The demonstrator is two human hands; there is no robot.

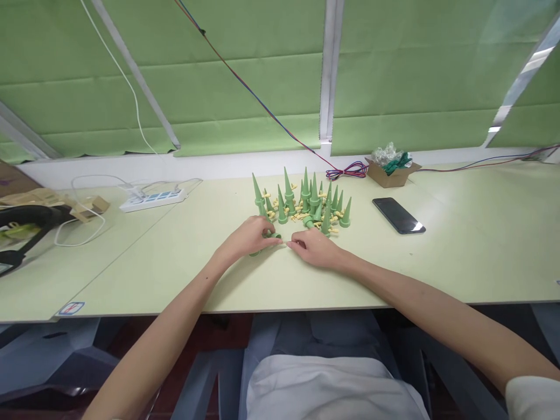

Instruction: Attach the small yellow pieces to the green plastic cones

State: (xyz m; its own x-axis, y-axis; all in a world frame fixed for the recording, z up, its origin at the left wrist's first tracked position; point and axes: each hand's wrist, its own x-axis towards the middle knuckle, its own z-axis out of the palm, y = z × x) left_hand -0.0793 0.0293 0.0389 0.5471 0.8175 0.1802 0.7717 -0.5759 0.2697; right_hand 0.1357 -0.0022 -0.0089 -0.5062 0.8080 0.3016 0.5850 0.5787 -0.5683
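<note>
Holding grn cone [275,236] sideways, LH [252,235]

Your left hand [254,234] curls around a green piece [274,235] over the pale table [464,251]; the fingertips of your right hand [317,248] nearly meet those of the left, what lies between being too small to tell. Just beyond, green cones [314,198], mostly upright, cluster among small yellow pieces [300,216]. To your right lies a dark phone [398,216], a cardboard box [391,179] behind it; to your left, a white power strip [153,201].
</note>
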